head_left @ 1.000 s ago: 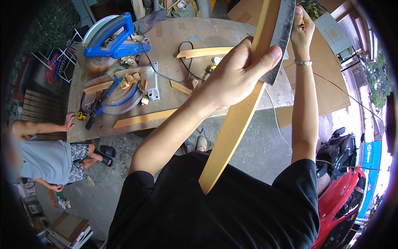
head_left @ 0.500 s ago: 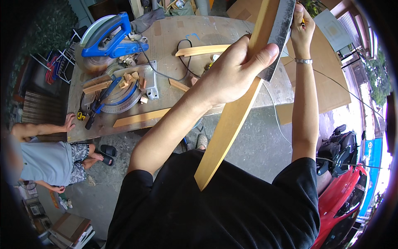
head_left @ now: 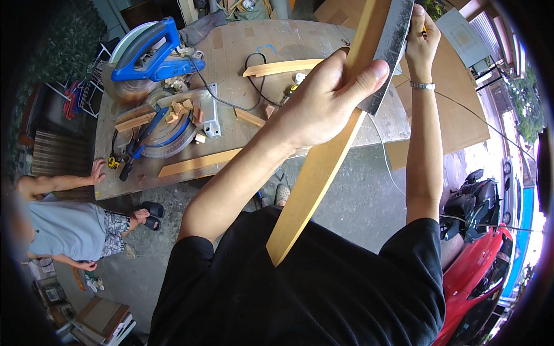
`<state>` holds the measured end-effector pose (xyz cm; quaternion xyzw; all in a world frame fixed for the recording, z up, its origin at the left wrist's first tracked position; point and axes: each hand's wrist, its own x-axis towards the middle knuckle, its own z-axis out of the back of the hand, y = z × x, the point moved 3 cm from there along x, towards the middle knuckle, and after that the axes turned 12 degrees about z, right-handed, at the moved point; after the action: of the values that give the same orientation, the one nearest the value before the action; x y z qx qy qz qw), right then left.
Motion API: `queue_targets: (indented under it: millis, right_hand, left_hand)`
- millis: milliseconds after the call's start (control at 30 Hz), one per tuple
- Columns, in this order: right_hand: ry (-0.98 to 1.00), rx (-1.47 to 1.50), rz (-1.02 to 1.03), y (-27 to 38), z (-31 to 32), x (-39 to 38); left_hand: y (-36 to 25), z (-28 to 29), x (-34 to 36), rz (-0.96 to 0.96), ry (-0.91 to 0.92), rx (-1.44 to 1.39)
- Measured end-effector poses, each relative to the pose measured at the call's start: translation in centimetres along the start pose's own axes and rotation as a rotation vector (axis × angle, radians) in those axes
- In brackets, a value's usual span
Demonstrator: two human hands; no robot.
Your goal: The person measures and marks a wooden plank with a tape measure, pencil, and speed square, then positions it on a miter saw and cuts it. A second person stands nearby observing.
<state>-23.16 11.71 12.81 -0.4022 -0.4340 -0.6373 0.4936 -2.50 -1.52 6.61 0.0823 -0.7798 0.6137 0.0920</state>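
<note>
My left hand (head_left: 323, 106) is closed around a long wooden strip (head_left: 314, 184) and a flat, dark metal bar (head_left: 393, 43) with a scratched face. Its thumb presses the bar against the wood. The strip runs from the top of the view down to a slanted end in front of my black shirt. At the upper right, my right hand (head_left: 422, 43) is closed beside the bar's edge. A thin yellow-and-black pencil (head_left: 425, 33) pokes out between its fingers. The upper ends of the strip and bar lie outside the view.
On the worktable (head_left: 231, 43) stand a blue mitre saw (head_left: 153, 63) with wood offcuts (head_left: 180, 109), more wooden strips (head_left: 199, 163) and a black cable (head_left: 231, 106). Another person (head_left: 69, 228) rests a hand on the table's left edge. A red car (head_left: 470, 277) and a motorbike (head_left: 473, 202) are at right.
The lower end of the wooden strip has swung slightly left. Both hands keep their hold almost in place. The other person has shifted slightly at the left.
</note>
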Motion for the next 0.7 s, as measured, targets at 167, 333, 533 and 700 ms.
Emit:
queue_targets:
  millis: [167, 333, 533, 700]
  right_hand:
    - [-0.012, -0.001, 0.007, 0.5, -0.1, 0.0]
    - [-0.006, 0.002, -0.033, 1.0, -0.1, 0.1]
    - [-0.003, 0.003, -0.025, 1.0, -0.2, 0.1]
    - [-0.004, -0.005, -0.104, 0.4, -0.4, -0.1]
  left_hand:
    - [0.0, 0.2, 0.0, 0.002, 0.004, 0.019]
    - [-0.1, 0.3, 0.0, 0.005, 0.006, 0.019]
    - [-0.1, 0.5, 0.0, 0.025, 0.010, 0.021]
    - [0.1, 0.7, 0.1, 0.002, 0.001, -0.021]
